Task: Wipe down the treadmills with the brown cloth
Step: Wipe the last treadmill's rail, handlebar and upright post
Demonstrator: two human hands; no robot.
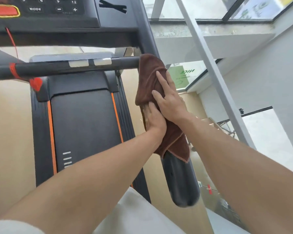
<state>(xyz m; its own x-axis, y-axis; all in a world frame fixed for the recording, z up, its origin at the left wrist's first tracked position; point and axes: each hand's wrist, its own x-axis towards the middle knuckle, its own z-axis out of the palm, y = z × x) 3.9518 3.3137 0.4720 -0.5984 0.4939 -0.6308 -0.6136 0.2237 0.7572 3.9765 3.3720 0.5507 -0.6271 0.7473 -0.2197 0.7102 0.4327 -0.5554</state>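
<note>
A brown cloth (149, 76) lies draped along the right handrail (181, 181) of a black treadmill, from the crossbar joint down to mid-rail. My left hand (152, 117) presses the cloth from the inner side, fingers wrapped on it. My right hand (169, 98) lies flat on top of the cloth, fingers spread toward the console. The rail's bare black end sticks out below the cloth's orange-stitched hem. The treadmill belt (85, 122) with orange side stripes runs beneath.
The console (46, 9) with buttons and a red key panel sits at top left. A grey crossbar (74, 66) with silver sensor pads spans the front, and a red safety clip (35, 83) hangs from it. Glass wall and a white slanted beam (215, 78) stand right.
</note>
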